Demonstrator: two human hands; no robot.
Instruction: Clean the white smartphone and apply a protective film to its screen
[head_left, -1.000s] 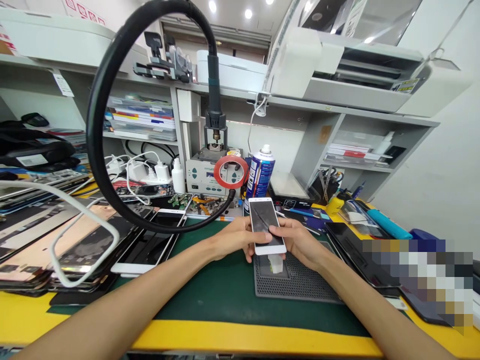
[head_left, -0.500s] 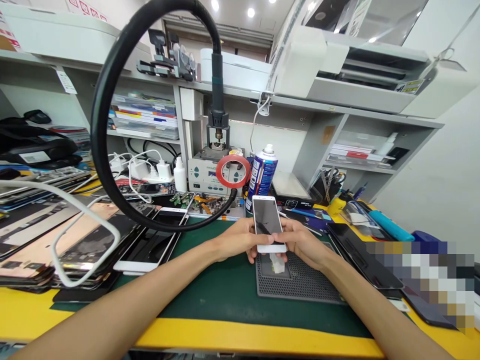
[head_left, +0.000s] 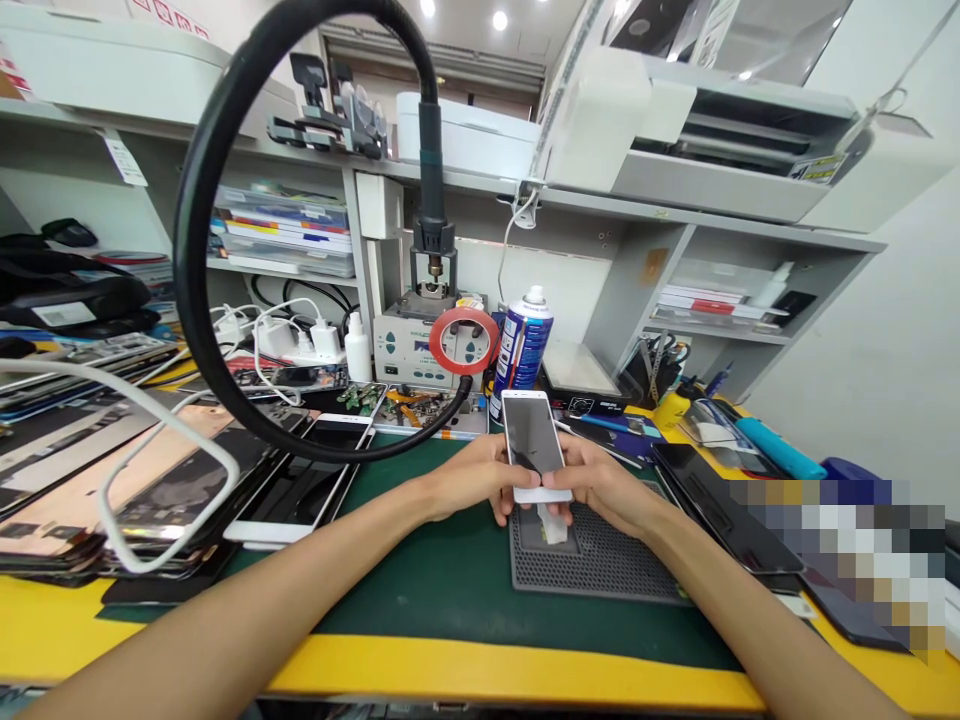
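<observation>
While held tilted above the mat [head_left: 615,570], clamped from both sides: phone [head_left: 532,440], dark screen up, top end pointing away toward the can [head_left: 522,345]. Closed on its left edge, left hand [head_left: 469,478], thumb on the screen's rim and fingers curled underneath; closed on its right edge, right hand [head_left: 600,485], thumb near the lower corner, fingers tucked beneath and mostly hidden. Just under the phone's near end, between the fingertips and the mat, a small white piece [head_left: 553,525], whether gripped or merely lying there impossible to tell.
</observation>
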